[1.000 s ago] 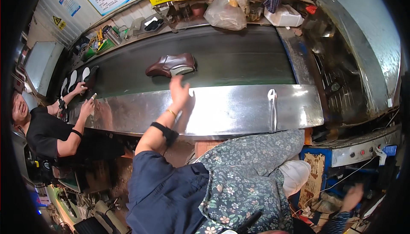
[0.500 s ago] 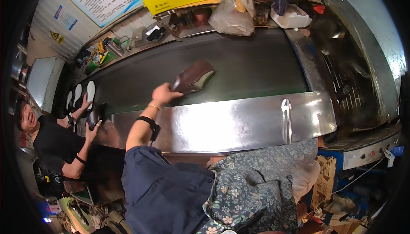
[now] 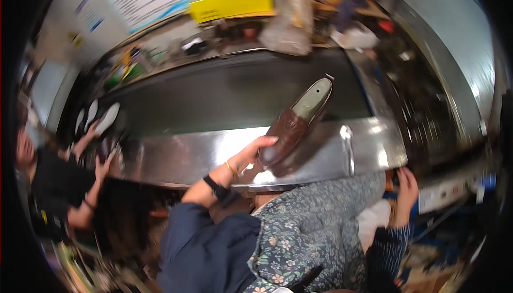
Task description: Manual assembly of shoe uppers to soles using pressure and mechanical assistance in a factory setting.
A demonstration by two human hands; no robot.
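My left hand (image 3: 248, 154) grips a brown leather loafer (image 3: 291, 130) near its toe. The loafer is tilted over the steel ledge, its heel end pointing to the far right. A pale green shoe last (image 3: 315, 98) with a dark hole fills its opening. On the right, my right hand (image 3: 407, 194) is raised by the corner of the steel ledge, holding nothing I can see, its fingers apart and slightly bent. Whether it touches the ledge I cannot tell.
A dark conveyor belt (image 3: 214, 98) runs behind the steel ledge (image 3: 176, 151). A metal shoehorn-like tool (image 3: 347, 148) lies on the ledge. At left a co-worker (image 3: 61, 186) handles a white sole (image 3: 108, 119); more soles lie beside it. A yellow box (image 3: 232, 4) and plastic bag (image 3: 286, 39) stand behind.
My left hand has brought the loafer right and nearer, off the belt, turning it so the last's top shows. My right hand has come into view at the right.
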